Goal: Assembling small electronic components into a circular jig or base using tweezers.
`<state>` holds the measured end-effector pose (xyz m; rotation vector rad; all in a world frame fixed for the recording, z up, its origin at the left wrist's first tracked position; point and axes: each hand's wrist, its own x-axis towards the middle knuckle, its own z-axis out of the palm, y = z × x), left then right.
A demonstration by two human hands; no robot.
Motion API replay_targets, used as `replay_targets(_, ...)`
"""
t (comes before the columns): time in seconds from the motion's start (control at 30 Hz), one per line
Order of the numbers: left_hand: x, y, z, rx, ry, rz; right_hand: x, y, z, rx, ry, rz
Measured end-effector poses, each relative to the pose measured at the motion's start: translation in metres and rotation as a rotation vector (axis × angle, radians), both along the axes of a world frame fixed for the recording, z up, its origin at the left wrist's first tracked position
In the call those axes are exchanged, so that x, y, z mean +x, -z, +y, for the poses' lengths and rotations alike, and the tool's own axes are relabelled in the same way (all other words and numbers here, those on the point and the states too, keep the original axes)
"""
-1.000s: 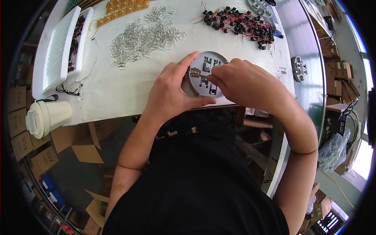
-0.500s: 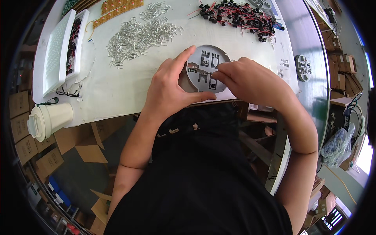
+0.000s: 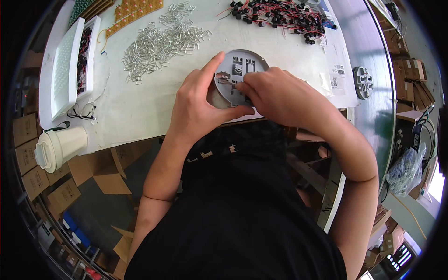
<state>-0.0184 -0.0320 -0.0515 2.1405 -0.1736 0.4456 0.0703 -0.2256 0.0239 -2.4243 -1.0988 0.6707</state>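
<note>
A round grey plastic housing (image 3: 236, 98), with a raised rim and several slots and compartments inside, is held tilted at the table's near edge. My left hand (image 3: 198, 100) grips its left side, thumb along the near rim and fingers along the far left. Over the middle of the housing, my right hand (image 3: 275, 91) is closed in a pinch on a slender, dull metal tool (image 3: 228, 82). The tool's tip reaches into a compartment on the left side; its exact kind is hard to make out. My right fingers hide the right part of the housing.
Loose metal pins (image 3: 158, 46) lie heaped beyond my left hand. Black parts with red wires (image 3: 284, 18) are piled at the far side. A white foam tray (image 3: 65, 70), glasses (image 3: 84, 112) and a cream cup (image 3: 60, 147) stand left. Another grey housing (image 3: 362, 83) lies right.
The right hand has shifted left over the housing, and the tool's tip has moved toward the left compartment. The left hand keeps its grip on the rim.
</note>
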Motion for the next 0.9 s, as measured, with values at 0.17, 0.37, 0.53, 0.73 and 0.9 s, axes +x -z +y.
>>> replay_targets(0.17,-0.008,-0.014,0.014,-0.124,0.117,0.174,-0.002,-0.008,-0.01,0.119,0.059,0.038)
replay_targets(0.37,-0.001,-0.014,0.024,-0.129,0.178,0.311,-0.056,0.021,-0.016,0.167,0.033,-0.418)
replay_targets(0.53,0.009,-0.021,0.013,-0.563,0.054,0.359,-0.05,0.019,-0.025,0.517,0.134,-0.817)
replay_targets(0.73,0.009,-0.028,-0.027,-0.39,-0.098,0.174,0.044,0.007,-0.097,0.359,0.496,-1.225)
replay_targets(0.9,0.016,-0.023,-0.022,-0.248,0.045,0.13,0.19,0.038,-0.389,0.249,1.31,-0.958)
